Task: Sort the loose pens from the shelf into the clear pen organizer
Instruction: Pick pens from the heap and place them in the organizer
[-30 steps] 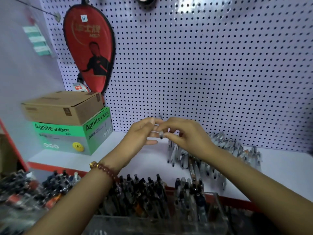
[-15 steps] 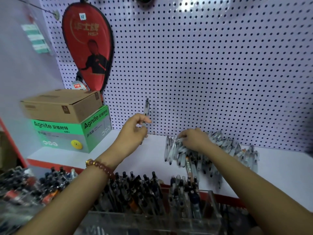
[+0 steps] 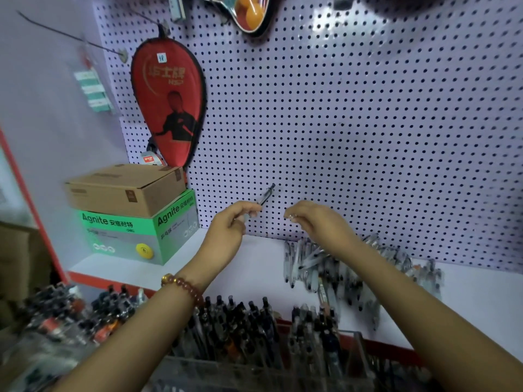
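Observation:
My left hand [image 3: 233, 222] pinches a dark-tipped clear pen [image 3: 266, 195] that slants up and to the right in front of the pegboard. A short gap away, my right hand [image 3: 315, 222] hovers above the shelf with its fingers curled round a clear pen; only a pale end shows at the fingertips. Below my right wrist, a pile of loose pens [image 3: 317, 274] lies on the white shelf [image 3: 254, 267]. The clear pen organizer [image 3: 357, 345] stands at the bottom of the view with several pens upright in it.
A cardboard box [image 3: 124, 190] sits on a green Agnite box [image 3: 133, 236] at the shelf's left end. A red paddle case [image 3: 169, 103] hangs on the pegboard [image 3: 368, 123]. More blurred pen bins [image 3: 56, 315] lie at the lower left.
My right hand rose from the pen pile, fingers curled, to the level of my left hand. The pen in my left hand tilted from upright to slanting right. The view shifted upward.

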`<action>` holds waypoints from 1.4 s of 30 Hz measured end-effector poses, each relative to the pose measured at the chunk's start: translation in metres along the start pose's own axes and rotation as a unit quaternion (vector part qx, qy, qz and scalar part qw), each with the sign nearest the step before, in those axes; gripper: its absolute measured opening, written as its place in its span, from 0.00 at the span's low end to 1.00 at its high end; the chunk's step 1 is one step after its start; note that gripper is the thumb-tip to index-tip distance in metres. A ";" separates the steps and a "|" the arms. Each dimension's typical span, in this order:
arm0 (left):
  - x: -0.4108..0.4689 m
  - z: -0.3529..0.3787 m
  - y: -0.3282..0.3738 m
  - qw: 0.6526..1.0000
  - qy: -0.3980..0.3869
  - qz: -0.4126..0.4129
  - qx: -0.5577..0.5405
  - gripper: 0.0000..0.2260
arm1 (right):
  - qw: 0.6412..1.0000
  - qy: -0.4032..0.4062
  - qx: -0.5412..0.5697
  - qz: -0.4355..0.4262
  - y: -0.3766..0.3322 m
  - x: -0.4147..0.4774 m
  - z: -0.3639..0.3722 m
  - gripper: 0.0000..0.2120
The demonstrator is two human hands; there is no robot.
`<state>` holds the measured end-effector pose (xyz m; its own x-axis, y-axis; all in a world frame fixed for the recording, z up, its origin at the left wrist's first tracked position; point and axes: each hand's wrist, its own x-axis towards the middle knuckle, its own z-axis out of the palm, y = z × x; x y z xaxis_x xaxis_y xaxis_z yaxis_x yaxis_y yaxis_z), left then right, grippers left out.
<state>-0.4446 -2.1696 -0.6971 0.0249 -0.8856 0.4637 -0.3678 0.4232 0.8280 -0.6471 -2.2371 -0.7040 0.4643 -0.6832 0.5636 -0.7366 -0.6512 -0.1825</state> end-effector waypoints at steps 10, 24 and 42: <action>-0.036 -0.046 0.073 0.972 0.039 -0.052 -0.225 0.15 | 0.922 0.257 -0.050 -0.286 -0.150 -0.010 -0.055 0.12; -0.172 -0.140 0.019 0.992 0.090 0.080 0.038 0.10 | 0.911 -0.082 0.404 0.008 -0.256 -0.052 0.004 0.08; -0.209 -0.180 -0.046 0.979 -0.076 -0.100 0.160 0.10 | 0.977 -0.020 0.160 -0.139 -0.279 -0.071 0.064 0.09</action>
<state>-0.2650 -1.9695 -0.7756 -0.0042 -0.9734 0.2291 -0.6424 0.1782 0.7454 -0.4430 -2.0282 -0.7445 0.6489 -0.4735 0.5956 -0.3914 -0.8790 -0.2724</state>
